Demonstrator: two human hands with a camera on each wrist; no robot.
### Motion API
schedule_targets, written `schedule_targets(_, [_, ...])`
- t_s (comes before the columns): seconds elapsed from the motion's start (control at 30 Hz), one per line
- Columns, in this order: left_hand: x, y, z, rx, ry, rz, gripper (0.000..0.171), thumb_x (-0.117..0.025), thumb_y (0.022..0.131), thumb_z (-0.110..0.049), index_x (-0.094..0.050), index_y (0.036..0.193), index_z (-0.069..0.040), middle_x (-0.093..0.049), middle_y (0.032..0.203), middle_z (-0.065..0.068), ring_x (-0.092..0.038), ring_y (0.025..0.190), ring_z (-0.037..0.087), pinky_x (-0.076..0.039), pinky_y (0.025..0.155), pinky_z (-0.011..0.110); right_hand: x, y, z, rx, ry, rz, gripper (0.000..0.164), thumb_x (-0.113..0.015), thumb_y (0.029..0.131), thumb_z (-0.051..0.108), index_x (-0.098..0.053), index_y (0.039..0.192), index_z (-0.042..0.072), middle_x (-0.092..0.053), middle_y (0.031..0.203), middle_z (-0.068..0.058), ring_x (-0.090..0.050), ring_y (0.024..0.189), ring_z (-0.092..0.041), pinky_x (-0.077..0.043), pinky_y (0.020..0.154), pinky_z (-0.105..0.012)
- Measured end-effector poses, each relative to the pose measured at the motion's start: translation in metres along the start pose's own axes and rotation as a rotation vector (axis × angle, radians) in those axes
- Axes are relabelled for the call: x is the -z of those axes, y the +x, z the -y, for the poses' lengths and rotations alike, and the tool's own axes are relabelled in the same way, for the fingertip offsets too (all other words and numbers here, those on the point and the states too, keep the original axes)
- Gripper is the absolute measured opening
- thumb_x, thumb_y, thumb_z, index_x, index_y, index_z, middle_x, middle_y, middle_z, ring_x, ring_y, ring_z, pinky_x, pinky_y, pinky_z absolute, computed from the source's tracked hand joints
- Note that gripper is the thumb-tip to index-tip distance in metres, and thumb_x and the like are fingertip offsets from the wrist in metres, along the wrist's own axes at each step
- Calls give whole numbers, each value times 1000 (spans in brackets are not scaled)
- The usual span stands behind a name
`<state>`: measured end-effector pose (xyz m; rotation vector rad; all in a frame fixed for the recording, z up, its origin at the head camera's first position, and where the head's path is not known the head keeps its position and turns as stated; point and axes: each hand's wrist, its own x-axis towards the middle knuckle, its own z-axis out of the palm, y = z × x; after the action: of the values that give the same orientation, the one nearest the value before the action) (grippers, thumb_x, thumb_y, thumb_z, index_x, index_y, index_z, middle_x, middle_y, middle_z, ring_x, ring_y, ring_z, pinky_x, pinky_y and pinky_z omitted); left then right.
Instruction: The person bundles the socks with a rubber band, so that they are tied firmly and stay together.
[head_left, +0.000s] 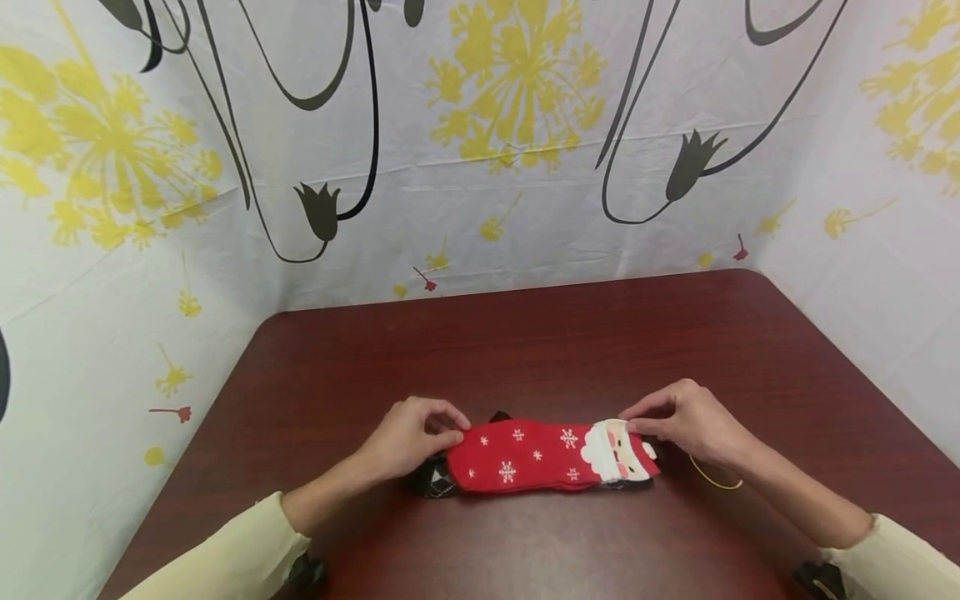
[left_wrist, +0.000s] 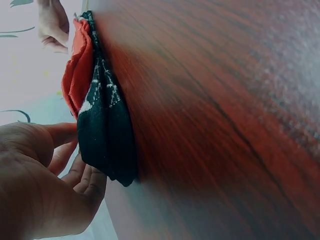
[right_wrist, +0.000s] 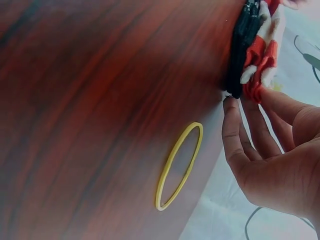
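A pair of red socks (head_left: 525, 454) with white snowflakes and a Santa face lies flat, crosswise in front of me. Underneath is a pair of black patterned socks (head_left: 435, 479), poking out at the left end and along the lower right edge. My left hand (head_left: 408, 437) pinches the red socks at their left end. At the Santa end, thumb and fingers of my right hand (head_left: 697, 425) pinch the upper corner of the red socks. In the right wrist view, its other fingers reach down beside the black socks (right_wrist: 240, 55).
A yellow rubber band (right_wrist: 164, 182) lies on the dark red wooden table (head_left: 480, 358), close to my right wrist. White cloth (head_left: 480, 217) printed with flowers hangs behind the table and on both sides.
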<state>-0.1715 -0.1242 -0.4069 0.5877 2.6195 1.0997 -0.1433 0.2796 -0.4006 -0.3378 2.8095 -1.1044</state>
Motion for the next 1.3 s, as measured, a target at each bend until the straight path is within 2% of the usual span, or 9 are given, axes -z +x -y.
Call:
schedule_targets(0.13, [0,1,0,-6,8,-2,15,-81,95,-14,-81,109,-20,-74,106,-5,-69,90,14,-60,78,30,-1,-1,-2,4,-4,4,22,-89,88,19,-86,108,12,-80,103,-3,-65,89,-21,-53,65,-27])
schedule_targets(0.27, [-2,2,-2,-25,39,-40,17,-81,95,-15,-82,112,-21,-75,108,-7,-69,98,15,-59,83,31,0,-1,-5,-4,16,17,30,-89,88,22,-83,115,8,-79,105,-5,-67,91,-21,-55,67,-28])
schedule_targets(0.47, [-8,7,-10,-69,39,-145,27,-82,95,-15,-80,120,-21,-76,115,-8,-68,113,19,-59,91,38,3,-3,-15,2,132,49,43,-86,92,23,-75,127,1,-79,109,-7,-75,96,-19,-60,74,-27])
schedule_targets(0.6, [-11,11,-18,-107,-7,-172,33,-82,95,-14,-78,127,-21,-76,121,-7,-68,119,20,-59,95,39,8,-6,-24,-5,222,59,45,-83,95,23,-72,132,0,-79,116,-10,-75,101,-17,-60,79,-28])
schedule_targets(0.8, [-20,20,-30,-149,-153,-95,39,-80,96,-16,-74,134,-23,-73,129,-7,-70,116,17,-60,92,33,23,-15,-39,-80,387,43,46,-76,100,24,-67,138,-1,-76,125,-14,-73,108,-7,-60,85,-29])
schedule_targets(0.9, [-26,24,-38,-126,-208,-65,40,-81,96,-20,-73,134,-25,-72,128,-8,-71,112,13,-60,92,33,28,-20,-48,-93,446,53,48,-74,102,22,-63,142,-3,-75,127,-15,-73,112,-9,-60,87,-29])
schedule_targets(1.03, [-37,29,-49,-92,-270,-41,39,-83,95,-24,-74,133,-26,-74,126,-8,-71,113,11,-60,93,34,32,-27,-59,-88,468,74,48,-71,104,20,-60,144,-5,-74,129,-14,-73,114,-13,-57,90,-24])
schedule_targets(1.13, [-47,32,-57,-90,-317,-1,40,-83,95,-25,-74,134,-23,-74,126,-5,-71,113,12,-60,93,32,35,-32,-66,-79,466,64,47,-70,105,17,-60,144,-6,-75,128,-11,-73,113,-13,-55,90,-20])
schedule_targets(1.3, [-61,34,-66,-156,-317,134,47,-82,95,-26,-70,140,-19,-72,129,-9,-68,119,9,-56,95,26,39,-36,-76,-74,458,39,41,-68,105,10,-61,140,-10,-77,123,-7,-73,110,-7,-51,89,-14])
